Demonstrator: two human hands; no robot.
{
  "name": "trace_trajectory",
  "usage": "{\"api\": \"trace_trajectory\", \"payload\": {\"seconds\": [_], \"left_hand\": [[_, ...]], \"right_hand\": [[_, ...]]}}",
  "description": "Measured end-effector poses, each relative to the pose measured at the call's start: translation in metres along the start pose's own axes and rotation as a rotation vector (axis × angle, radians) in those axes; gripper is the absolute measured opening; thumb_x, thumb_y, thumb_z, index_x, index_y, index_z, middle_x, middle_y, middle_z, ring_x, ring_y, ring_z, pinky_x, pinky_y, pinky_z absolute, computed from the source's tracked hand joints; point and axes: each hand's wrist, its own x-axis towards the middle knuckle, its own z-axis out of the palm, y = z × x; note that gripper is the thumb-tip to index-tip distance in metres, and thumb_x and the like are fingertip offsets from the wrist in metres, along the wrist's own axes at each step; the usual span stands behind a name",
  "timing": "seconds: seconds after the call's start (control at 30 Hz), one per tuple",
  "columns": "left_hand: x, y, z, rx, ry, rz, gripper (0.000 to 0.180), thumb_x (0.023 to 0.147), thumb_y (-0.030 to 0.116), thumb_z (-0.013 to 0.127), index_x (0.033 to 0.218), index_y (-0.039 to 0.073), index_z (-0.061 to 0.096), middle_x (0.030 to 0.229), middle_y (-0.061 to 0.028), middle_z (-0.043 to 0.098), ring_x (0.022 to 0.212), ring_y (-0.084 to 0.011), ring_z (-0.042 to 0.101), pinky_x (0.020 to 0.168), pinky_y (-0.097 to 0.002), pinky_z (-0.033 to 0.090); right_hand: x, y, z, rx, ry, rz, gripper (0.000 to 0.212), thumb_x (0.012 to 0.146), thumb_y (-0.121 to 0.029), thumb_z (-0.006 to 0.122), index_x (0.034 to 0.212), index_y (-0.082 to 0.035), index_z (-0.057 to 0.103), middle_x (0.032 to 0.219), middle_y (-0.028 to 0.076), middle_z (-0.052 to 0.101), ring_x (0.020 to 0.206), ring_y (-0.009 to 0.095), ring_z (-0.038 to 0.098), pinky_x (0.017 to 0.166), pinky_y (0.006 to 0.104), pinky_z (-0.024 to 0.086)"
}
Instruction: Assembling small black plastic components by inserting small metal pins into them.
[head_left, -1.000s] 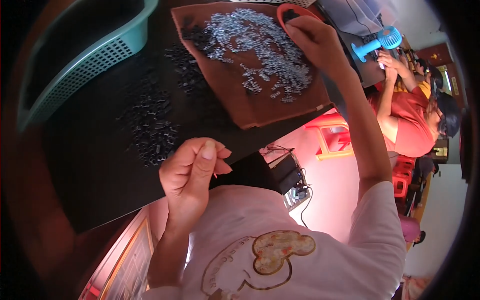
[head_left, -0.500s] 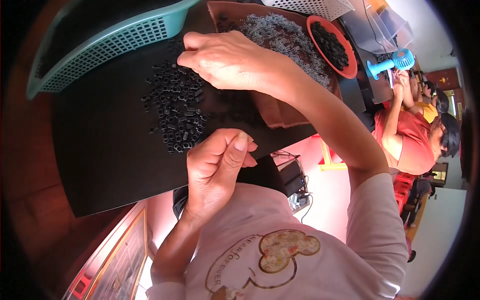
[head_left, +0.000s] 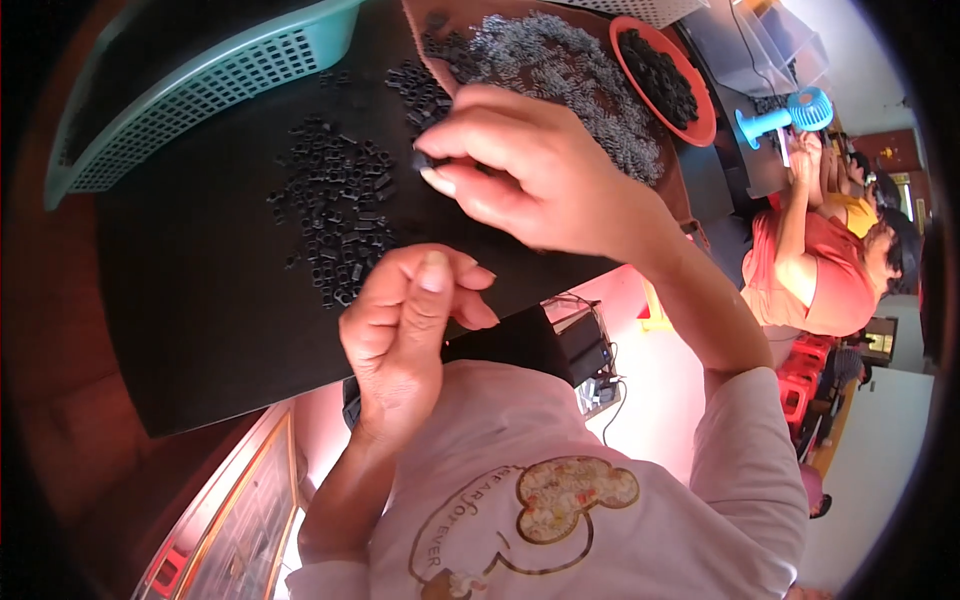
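Between the thumb and forefinger of my right hand [head_left: 520, 170] is a small black plastic piece [head_left: 422, 160]. That hand is over the dark table, to the right of a loose pile of small black plastic pieces [head_left: 345, 205]. My left hand [head_left: 400, 320] is closed near the table's front edge, its thumb pressed over the curled forefinger; anything inside is hidden. Beyond my right hand lies another cluster of black pieces [head_left: 418, 90], beside a brown cloth [head_left: 672, 190] spread with many small grey metal-looking parts [head_left: 560, 70].
A green perforated basket [head_left: 210, 105] stands at the far left. An orange-red bowl of black parts [head_left: 703, 128] sits at the far right, near a blue fan [head_left: 808, 108] and a clear plastic box [head_left: 735, 60]. Further right, a person in a red shirt [head_left: 815, 250] sits working.
My right hand has come nearer and right, away from the pile, with the black piece now showing in its pinch. My left hand has shifted slightly left.
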Motion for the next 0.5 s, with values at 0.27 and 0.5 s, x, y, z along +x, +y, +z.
{"api": "trace_trajectory", "payload": {"seconds": [0.27,0.5], "left_hand": [[0.006,-0.004,0.006,-0.015,-0.008,0.082,0.029,0.102,0.027,0.051,0.101,-0.001,0.058,0.077,-0.0066,0.063,0.064,-0.0111,0.058,0.062,-0.025,0.049],[0.002,-0.001,0.007,-0.06,-0.024,0.043,0.019,0.101,0.015,0.049,0.104,-0.002,0.057,0.089,-0.0122,0.066,0.065,-0.0151,0.058,0.063,-0.0277,0.051]], "right_hand": [[-0.042,-0.04,-0.009,-0.118,-0.044,-0.049,0.02,0.069,-0.011,0.07,0.084,-0.005,0.059,0.079,0.005,0.05,0.067,0.021,0.06,0.046,0.0339,0.047],[-0.063,-0.029,-0.02,0.056,0.091,0.053,0.022,0.08,-0.011,0.068,0.101,-0.007,0.062,0.085,0.009,0.057,0.068,0.028,0.061,0.053,0.0374,0.05]]}}
